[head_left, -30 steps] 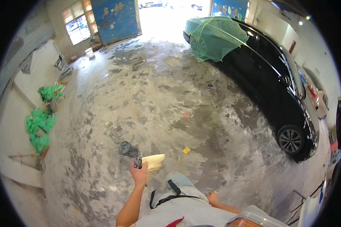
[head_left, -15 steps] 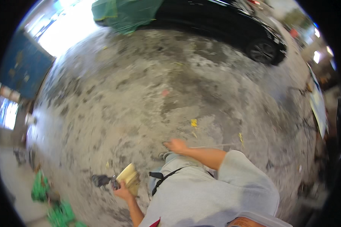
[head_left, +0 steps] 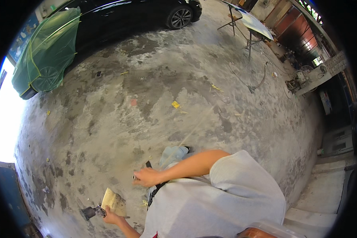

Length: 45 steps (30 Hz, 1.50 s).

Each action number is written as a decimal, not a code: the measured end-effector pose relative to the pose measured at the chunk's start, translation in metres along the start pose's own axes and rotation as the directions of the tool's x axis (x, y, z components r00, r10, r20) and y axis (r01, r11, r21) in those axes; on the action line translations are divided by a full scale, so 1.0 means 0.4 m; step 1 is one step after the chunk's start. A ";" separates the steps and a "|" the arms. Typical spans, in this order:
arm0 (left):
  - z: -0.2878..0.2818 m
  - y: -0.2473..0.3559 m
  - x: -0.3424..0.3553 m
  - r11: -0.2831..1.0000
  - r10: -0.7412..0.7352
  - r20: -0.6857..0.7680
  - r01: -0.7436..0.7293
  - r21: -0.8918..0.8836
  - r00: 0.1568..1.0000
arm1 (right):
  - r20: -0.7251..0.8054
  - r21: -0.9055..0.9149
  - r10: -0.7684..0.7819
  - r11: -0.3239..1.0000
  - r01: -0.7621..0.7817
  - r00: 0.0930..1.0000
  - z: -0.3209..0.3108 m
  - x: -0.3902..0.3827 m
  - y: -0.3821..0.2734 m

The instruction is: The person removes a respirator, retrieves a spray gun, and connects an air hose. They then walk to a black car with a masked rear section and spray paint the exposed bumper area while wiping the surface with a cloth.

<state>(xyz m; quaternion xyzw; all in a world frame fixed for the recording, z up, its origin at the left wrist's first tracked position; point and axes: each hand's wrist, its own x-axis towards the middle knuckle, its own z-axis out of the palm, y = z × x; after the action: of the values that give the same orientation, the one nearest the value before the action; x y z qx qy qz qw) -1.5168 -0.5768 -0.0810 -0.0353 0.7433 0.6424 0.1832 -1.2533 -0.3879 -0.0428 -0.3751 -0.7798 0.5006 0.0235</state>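
My left hand [head_left: 112, 217], low and left of my body, is closed around a small metal tool [head_left: 89, 213] with a dark, cup-shaped end. A yellowish sheet or pad [head_left: 114, 201] with a darkened edge stands up beside the tool, against the same hand. In front of my waist my right hand [head_left: 147, 177] is curled shut. A small dark bit shows at its fingertips, too little to name. Just below that hand a black strap [head_left: 156, 193] runs along my light grey shirt [head_left: 222, 198].
A black car [head_left: 119, 20] stands ahead, one end under green film [head_left: 55, 43]. A pale panel [head_left: 253, 22] rests on a dark stand at the far right. Yellow scraps [head_left: 175, 104] and a reddish patch [head_left: 133, 102] mark the stained concrete floor. A thin line or hose [head_left: 194, 129] trails from my legs.
My view has swung right, bringing the panel stand and right-hand wall into sight. My right hand has come back toward my waist. The left still holds the tool.
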 end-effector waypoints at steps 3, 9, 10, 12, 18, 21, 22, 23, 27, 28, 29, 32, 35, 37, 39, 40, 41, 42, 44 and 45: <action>-0.120 0.084 0.157 1.000 0.003 -0.029 -0.003 0.005 1.000 | 0.064 0.053 -0.107 0.993 0.104 0.992 0.162 0.044 -0.188; -0.320 0.108 0.463 0.983 0.136 -0.061 -0.127 0.136 0.989 | -0.169 0.029 -0.121 0.991 0.127 0.978 0.285 0.299 -0.416; -0.356 0.091 0.513 0.992 0.063 -0.086 -0.053 0.119 0.994 | -0.214 0.003 -0.136 0.990 0.140 0.967 0.299 0.348 -0.447; -0.416 0.081 0.622 0.997 -0.061 -0.134 0.066 0.038 0.989 | -0.230 -0.039 -0.214 0.977 0.211 0.949 0.336 0.452 -0.532; -0.587 0.145 0.876 0.983 -0.142 -0.234 0.164 0.080 0.962 | -0.218 0.061 -0.320 0.939 0.340 0.922 0.531 0.801 -0.809; -0.685 0.272 1.003 0.909 -0.404 -0.171 0.415 0.031 0.898 | -0.182 0.100 -0.333 0.930 0.355 0.925 0.597 0.934 -0.947; -0.702 0.311 1.050 0.878 -0.468 -0.135 0.477 0.038 0.873 | -0.150 0.106 -0.320 0.936 0.337 0.936 0.612 0.962 -0.993; -0.707 0.340 1.104 0.861 -0.498 -0.106 0.505 0.060 0.861 | -0.165 0.149 -0.328 0.924 0.352 0.930 0.625 0.991 -1.042; -0.672 0.442 1.333 0.876 -0.469 0.004 0.464 0.133 0.883 | -0.257 0.229 -0.395 0.862 0.453 0.882 0.663 1.125 -1.257; -0.658 0.454 1.391 0.894 -0.432 0.032 0.423 0.149 0.901 | -0.308 0.240 -0.428 0.829 0.504 0.850 0.682 1.161 -1.306; -0.649 0.465 1.454 0.912 -0.391 0.066 0.376 0.167 0.918 | -0.303 0.248 -0.420 0.832 0.496 0.856 0.703 1.201 -1.347; -0.628 0.481 1.658 0.975 -0.144 0.167 0.112 0.190 0.975 | -0.360 0.240 -0.422 0.820 0.520 0.832 0.777 1.330 -1.469; -0.612 0.489 1.931 0.980 -0.061 0.078 0.044 0.193 0.995 | -0.329 0.318 -0.343 0.837 0.446 0.880 0.866 1.472 -1.597; -0.647 0.498 2.091 0.985 0.001 0.098 -0.018 0.169 0.995 | -0.264 0.305 -0.344 0.857 0.416 0.901 0.934 1.558 -1.710; -0.663 0.496 2.248 0.996 0.051 0.119 -0.060 0.071 0.992 | -0.260 0.302 -0.375 0.844 0.443 0.890 0.987 1.654 -1.797; -0.677 0.511 2.321 0.996 0.020 0.120 -0.031 0.082 0.993 | -0.276 0.332 -0.396 0.816 0.474 0.876 1.013 1.698 -1.855; -0.700 0.522 2.392 0.994 -0.019 0.121 0.006 0.106 0.992 | -0.260 0.370 -0.391 0.804 0.465 0.883 1.044 1.741 -1.904; -0.720 0.538 2.455 0.990 -0.061 0.119 0.045 0.130 0.991 | -0.266 0.380 -0.397 0.794 0.474 0.879 1.068 1.789 -1.957; -0.756 0.575 2.572 0.987 -0.074 0.079 0.062 0.145 0.994 | -0.267 0.466 -0.408 0.738 0.488 0.873 1.113 1.893 -2.066; -0.763 0.584 2.620 0.990 -0.051 0.039 0.046 0.132 0.998 | -0.242 0.500 -0.411 0.724 0.476 0.879 1.130 1.951 -2.107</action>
<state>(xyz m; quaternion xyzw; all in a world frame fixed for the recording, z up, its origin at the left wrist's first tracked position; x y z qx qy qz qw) -2.6283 -0.6401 -0.1610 -0.0275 0.7788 0.5880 0.2166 -2.4727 -0.4412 0.1408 -0.1829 -0.6686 0.6587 0.2926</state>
